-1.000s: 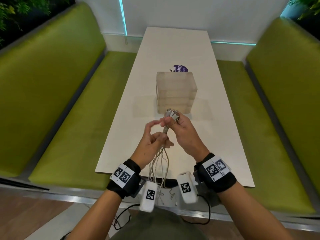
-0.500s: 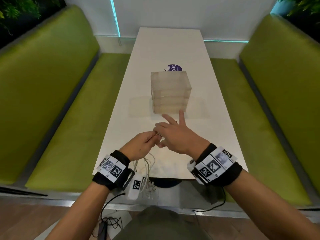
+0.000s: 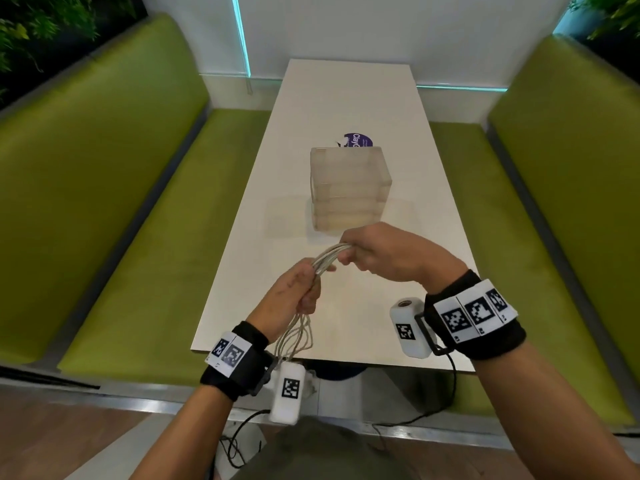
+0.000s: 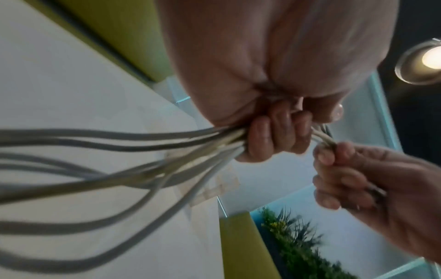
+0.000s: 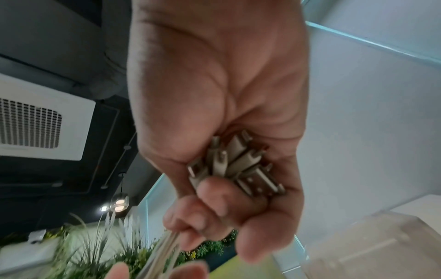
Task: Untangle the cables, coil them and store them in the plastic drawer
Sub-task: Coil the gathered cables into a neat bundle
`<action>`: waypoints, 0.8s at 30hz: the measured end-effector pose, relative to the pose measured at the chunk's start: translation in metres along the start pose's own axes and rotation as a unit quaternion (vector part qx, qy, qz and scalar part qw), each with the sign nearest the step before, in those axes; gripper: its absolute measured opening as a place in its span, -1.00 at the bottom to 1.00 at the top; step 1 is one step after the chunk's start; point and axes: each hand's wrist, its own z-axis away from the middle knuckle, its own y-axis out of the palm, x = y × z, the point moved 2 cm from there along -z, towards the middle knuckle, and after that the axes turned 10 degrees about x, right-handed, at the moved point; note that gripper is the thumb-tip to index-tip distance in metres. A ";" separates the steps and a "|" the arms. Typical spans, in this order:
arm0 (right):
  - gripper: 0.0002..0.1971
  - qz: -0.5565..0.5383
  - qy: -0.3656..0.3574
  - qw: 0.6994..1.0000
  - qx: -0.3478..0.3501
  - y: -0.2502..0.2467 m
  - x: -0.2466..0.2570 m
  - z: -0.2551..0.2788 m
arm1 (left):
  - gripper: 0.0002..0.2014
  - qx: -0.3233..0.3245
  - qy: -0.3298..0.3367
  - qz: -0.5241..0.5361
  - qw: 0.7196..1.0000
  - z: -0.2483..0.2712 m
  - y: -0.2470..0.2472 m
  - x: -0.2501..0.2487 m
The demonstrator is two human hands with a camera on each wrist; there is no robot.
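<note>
right hand [image 3: 388,252] regripped smooth cables [image 3: 325,259] | left hand [image 3: 298,289] clamps round strands

Green benches [image 3: 114,202] flank a white table [image 3: 349,98] bearing a purple sticker [image 3: 356,142].

White cables [image 3: 325,261]; green benches [image 3: 104,188]; white table [image 3: 349,98]

I saw bare table [image 3: 429,258] to either side of the plastic drawer [image 3: 349,188], which stood just beyond my hands, blocking the way straight ahead.
</note>
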 end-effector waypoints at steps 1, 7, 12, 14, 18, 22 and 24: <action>-0.79 -0.016 0.000 1.000 -0.005 -0.002 0.000 0.001 | -0.60 -0.001 0.012 -0.025 1.000 -0.001 0.002 -0.002; -0.75 -0.102 0.013 0.994 -0.029 -0.001 0.002 0.006 | -0.84 -0.093 0.061 -0.155 0.982 -0.005 0.007 -0.007; -0.71 -0.159 0.031 0.986 -0.041 0.023 0.004 -0.006 | -0.79 -0.180 0.118 -0.044 0.976 -0.011 0.008 -0.022; -0.73 -0.133 0.032 0.990 -0.048 0.038 0.003 -0.016 | -0.80 -0.191 0.136 -0.003 0.972 -0.015 0.010 -0.025; -0.81 -0.168 0.040 0.984 -0.036 0.060 -0.001 -0.029 | -0.87 -0.229 0.142 0.032 0.963 -0.018 0.012 -0.024; -0.77 -0.190 0.022 0.982 0.009 0.081 0.000 -0.038 | -0.77 -0.211 0.104 0.086 0.968 -0.021 0.010 -0.023; -0.83 -0.182 0.017 0.983 0.025 0.083 -0.001 -0.039 | -0.76 -0.190 0.083 0.127 0.970 -0.022 0.011 -0.024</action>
